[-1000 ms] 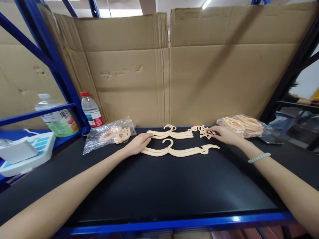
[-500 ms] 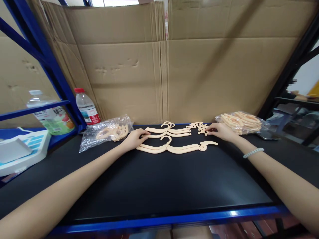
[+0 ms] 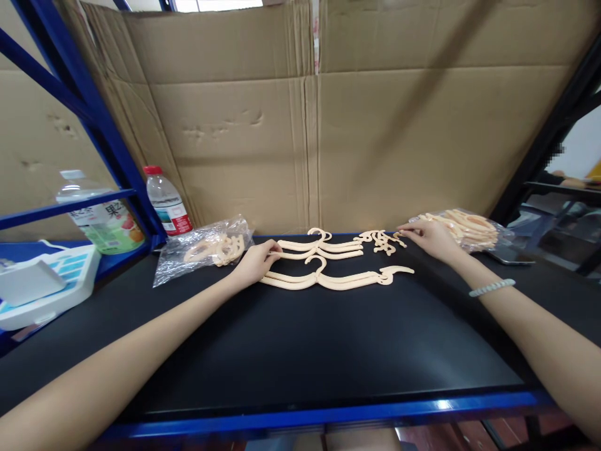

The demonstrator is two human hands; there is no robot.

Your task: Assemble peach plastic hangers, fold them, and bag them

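Observation:
Folded cream plastic clothes hangers (image 3: 338, 283) lie in rows on the black tabletop, their hooks pointing away from me. The nearest has a small curved arm (image 3: 397, 270) at its right end. My left hand (image 3: 256, 263) pinches the left end of a hanger in the row behind, (image 3: 300, 255), with fingertips and thumb. Beyond the right ends lies a small pile of cream hook-shaped pieces (image 3: 375, 238). At that pile's right edge my right hand (image 3: 434, 240) is closed, thumb and fingers pinching one small piece (image 3: 400, 238), mostly covered by the fingertips.
A clear bag of cream parts (image 3: 216, 247) lies left, another bag (image 3: 469, 228) right, with a phone (image 3: 509, 255) beside it. A red-capped bottle (image 3: 166, 203), a larger bottle (image 3: 103, 219) and a white-and-blue device (image 3: 56, 282) stand left. Cardboard (image 3: 235, 138) walls the back.
My right hand has moved right, away from the middle of the small pile, and a piece at its fingertips has shifted along. My left hand stays at the hangers' left ends.

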